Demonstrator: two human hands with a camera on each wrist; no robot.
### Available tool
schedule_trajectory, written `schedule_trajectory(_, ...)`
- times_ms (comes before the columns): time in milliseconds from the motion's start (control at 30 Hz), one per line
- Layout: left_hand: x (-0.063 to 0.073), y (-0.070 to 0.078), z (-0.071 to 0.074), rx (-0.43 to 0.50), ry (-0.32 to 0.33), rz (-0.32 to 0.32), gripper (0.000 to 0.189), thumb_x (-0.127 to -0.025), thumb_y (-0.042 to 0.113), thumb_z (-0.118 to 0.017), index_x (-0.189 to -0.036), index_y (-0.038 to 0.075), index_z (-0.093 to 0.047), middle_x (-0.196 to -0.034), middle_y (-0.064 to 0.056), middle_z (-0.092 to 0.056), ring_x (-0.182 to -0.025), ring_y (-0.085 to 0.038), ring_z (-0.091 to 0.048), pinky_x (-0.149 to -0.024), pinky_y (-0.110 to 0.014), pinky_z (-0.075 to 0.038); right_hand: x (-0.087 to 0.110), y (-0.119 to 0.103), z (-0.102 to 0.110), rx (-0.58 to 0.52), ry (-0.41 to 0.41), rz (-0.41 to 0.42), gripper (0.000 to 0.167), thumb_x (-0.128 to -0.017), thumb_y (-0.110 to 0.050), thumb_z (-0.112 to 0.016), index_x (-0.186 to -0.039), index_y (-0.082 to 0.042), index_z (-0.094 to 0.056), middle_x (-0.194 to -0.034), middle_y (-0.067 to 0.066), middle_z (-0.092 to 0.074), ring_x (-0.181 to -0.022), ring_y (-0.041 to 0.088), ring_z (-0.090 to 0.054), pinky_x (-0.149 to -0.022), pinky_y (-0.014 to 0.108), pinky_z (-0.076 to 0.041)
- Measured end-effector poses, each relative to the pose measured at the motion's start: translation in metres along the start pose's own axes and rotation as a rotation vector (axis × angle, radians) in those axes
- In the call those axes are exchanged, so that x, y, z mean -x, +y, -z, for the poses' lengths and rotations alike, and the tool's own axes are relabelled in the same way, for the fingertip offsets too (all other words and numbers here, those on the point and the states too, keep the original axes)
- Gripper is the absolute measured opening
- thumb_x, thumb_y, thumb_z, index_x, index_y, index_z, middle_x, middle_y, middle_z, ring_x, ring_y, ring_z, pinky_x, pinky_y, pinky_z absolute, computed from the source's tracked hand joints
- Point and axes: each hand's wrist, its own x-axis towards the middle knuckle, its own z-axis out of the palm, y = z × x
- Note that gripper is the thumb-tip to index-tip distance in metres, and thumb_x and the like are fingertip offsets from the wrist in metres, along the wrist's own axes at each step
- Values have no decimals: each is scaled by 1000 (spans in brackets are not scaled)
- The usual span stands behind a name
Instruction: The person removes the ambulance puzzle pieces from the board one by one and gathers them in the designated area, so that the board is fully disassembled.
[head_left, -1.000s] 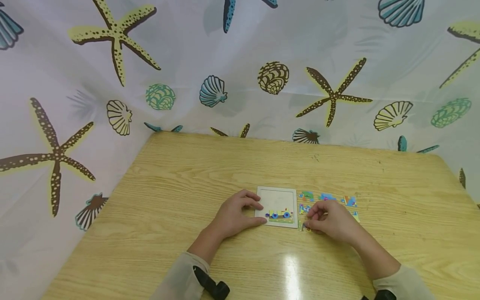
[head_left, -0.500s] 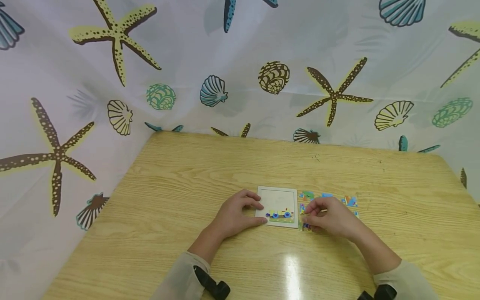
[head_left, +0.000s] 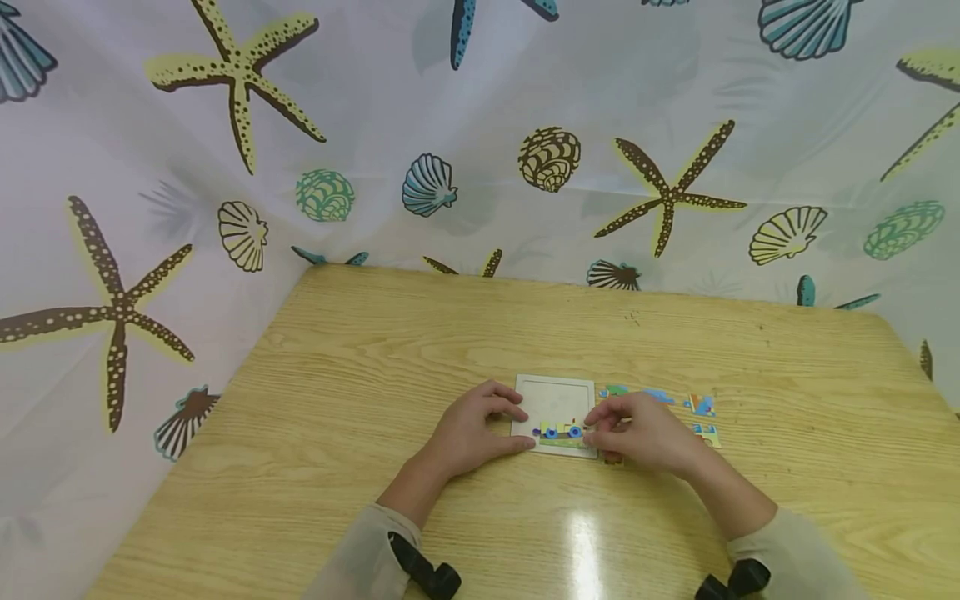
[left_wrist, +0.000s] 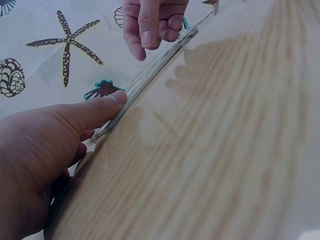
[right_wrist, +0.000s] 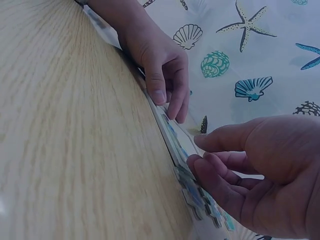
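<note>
A square white puzzle tray (head_left: 555,393) lies on the table, with a train picture along its lower part. My left hand (head_left: 471,429) rests on the tray's left side; its thumb lies along the near edge in the left wrist view. Over the tray's right edge, beside the train's front, my right hand (head_left: 648,433) brings thumb and fingertips close together. It seems to pinch a small puzzle piece, mostly hidden by the fingers. Several loose puzzle pieces (head_left: 702,405) lie right of the tray, some covered by the right hand.
The wooden table (head_left: 390,350) reaches back to a white curtain (head_left: 480,108) printed with starfish and shells. A black wrist strap (head_left: 423,567) sits on the left sleeve, and another (head_left: 735,579) on the right.
My right hand has moved left from the loose pieces to the tray's right edge. A greenish piece beside the tray no longer shows there. The left hand stays in place.
</note>
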Motion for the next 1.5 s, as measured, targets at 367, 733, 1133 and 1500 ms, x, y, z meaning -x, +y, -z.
schedule_trajectory(367, -1, -1, -1, -4, -2, -10, 29, -76, 37, -88, -98, 21, -78, -119, 8, -64, -118, -17, -60, -102, -40, -48, -13, -4, -10, 112, -24, 9, 24, -91, -14, -71, -110, 0, -70, -78, 5, -65, -61, 15, -59, -55, 27, -48)
schedule_trajectory(733, 1, -2, 0, 15, -1, -7, 28, -76, 36, -88, -97, 20, -78, -119, 8, -64, -118, -17, -60, -103, -40, -48, -24, -13, -17, 236, -44, 57, 29, -90, -17, -74, -113, 2, -72, -80, 0, -68, -64, 12, -62, -57, 26, -50)
schedule_trajectory(1133, 1, 0, 0, 0, -6, -18, 29, -77, 37, -87, -98, 20, -78, -119, 7, -63, -117, -18, -60, -103, -40, -48, -27, -9, -17, 284, -38, 76, 25, -92, -18, -72, -110, -2, -73, -78, -2, -67, -66, 11, -59, -60, 25, -49)
schedule_trajectory(1500, 1, 1, 1, -12, 0, -17, 28, -77, 34, -87, -98, 18, -78, -119, 5, -64, -117, -19, -60, -102, -41, -48, -26, -10, -20, 300, -25, 65, 23, -90, -21, -75, -105, -6, -71, -83, 0, -65, -69, 12, -58, -61, 25, -49)
